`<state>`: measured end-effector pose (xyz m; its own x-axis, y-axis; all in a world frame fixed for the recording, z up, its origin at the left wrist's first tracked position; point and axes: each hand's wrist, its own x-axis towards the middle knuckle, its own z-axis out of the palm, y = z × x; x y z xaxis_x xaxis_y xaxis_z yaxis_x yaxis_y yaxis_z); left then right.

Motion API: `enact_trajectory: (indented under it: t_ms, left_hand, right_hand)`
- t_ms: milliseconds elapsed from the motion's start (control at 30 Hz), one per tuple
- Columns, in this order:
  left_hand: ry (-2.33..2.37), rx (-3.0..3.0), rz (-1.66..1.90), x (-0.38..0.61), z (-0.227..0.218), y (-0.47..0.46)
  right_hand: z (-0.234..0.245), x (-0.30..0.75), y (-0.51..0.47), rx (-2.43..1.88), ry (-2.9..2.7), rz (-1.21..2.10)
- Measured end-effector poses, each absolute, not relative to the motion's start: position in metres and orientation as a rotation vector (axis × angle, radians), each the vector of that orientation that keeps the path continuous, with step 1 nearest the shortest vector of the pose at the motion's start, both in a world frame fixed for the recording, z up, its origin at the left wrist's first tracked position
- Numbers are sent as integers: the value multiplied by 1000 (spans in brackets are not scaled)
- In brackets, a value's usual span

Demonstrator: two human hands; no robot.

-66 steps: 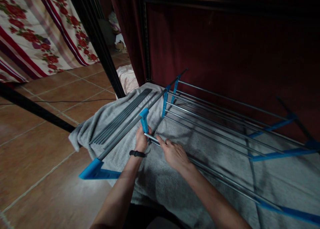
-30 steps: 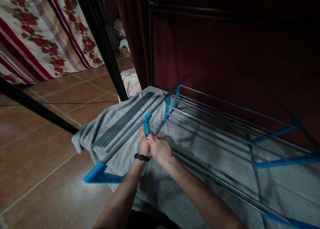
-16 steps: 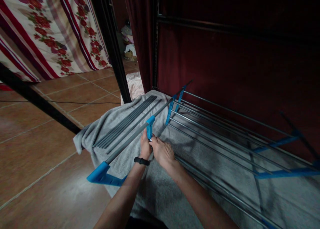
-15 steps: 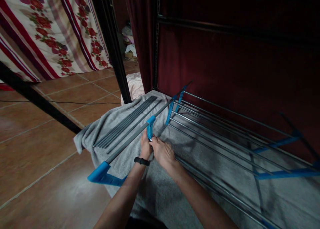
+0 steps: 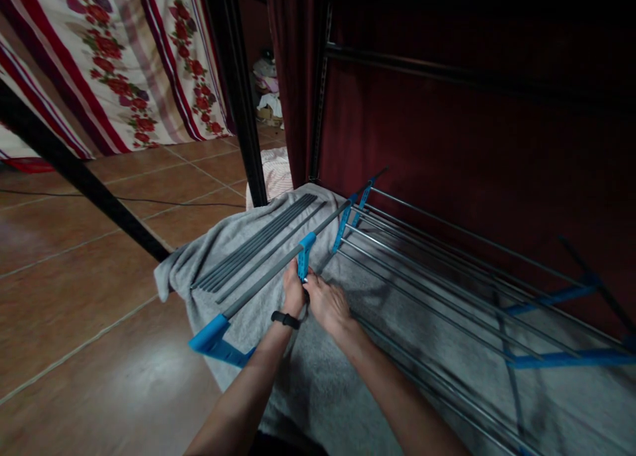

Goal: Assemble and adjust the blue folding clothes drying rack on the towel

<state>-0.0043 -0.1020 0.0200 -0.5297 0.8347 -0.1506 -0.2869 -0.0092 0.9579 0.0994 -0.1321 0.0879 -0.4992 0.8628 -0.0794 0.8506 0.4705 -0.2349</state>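
A drying rack with grey metal rods (image 5: 422,254) and blue plastic brackets lies partly assembled on a grey blanket (image 5: 318,383). My left hand (image 5: 294,289), with a black band on its wrist, is closed around the lower end of a blue bracket (image 5: 303,260) that hangs from a long grey tube (image 5: 271,272). My right hand (image 5: 325,300) pinches at the same lower end from the other side. Something small and pale shows at its fingertips; its kind is unclear. A blue corner piece (image 5: 216,340) caps the near end of the tube.
Several loose grey rods (image 5: 258,244) lie side by side on the blanket at left. Black metal frame posts (image 5: 243,105) stand at left and behind. A dark red curtain (image 5: 447,138) hangs at the back. Tiled floor (image 5: 84,303) and a dark cable (image 5: 124,199) lie at left.
The whole view has shifted slightly, so things sit a little further right and lower. Both hands stay at the lower end of the blue bracket.
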Motion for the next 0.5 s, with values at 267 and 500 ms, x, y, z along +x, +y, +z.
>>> enact_trajectory:
  t_ms: [267, 500]
  left_hand:
    - [1358, 531, 1684, 0, 16, -106]
    - [1369, 518, 1721, 3, 8, -105]
  right_hand:
    - [75, 101, -126, -1550, -2651, 520]
    - [73, 103, -125, -1522, -2687, 529]
